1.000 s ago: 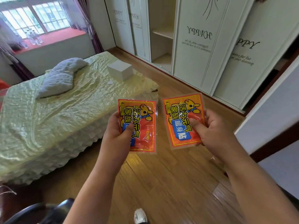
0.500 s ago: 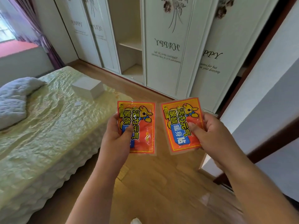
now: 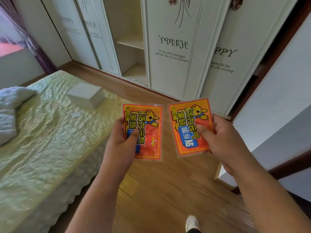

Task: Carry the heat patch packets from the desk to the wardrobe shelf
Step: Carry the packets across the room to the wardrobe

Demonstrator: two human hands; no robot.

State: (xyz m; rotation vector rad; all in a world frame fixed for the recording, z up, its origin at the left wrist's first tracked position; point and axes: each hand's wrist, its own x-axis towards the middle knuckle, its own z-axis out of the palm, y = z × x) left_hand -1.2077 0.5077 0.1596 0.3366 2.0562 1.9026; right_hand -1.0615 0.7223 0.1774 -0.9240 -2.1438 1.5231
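Carrying both packets flat and face-up looks like the step in hand, and a firm pinch on each should do until the shelf is within reach. Going left to right: the bed [image 3: 42, 140] lies at the left with a white box [image 3: 85, 96] on it. The left hand [image 3: 121, 142] holds the left packet [image 3: 144, 132] by its near edge, thumb across the front and fingers behind. The right hand [image 3: 223, 138] grips the right packet [image 3: 190, 128] the same way. The two packets are just beside each other, apart, above the floor. Ahead, the wardrobe [image 3: 170, 52] stands open at one bay, its shelf [image 3: 131, 42] bare; aiming the walk at that gap seems wise. Against half a second ago, the wardrobe looms larger and more central, the bed has slid leftward, and both grips match.
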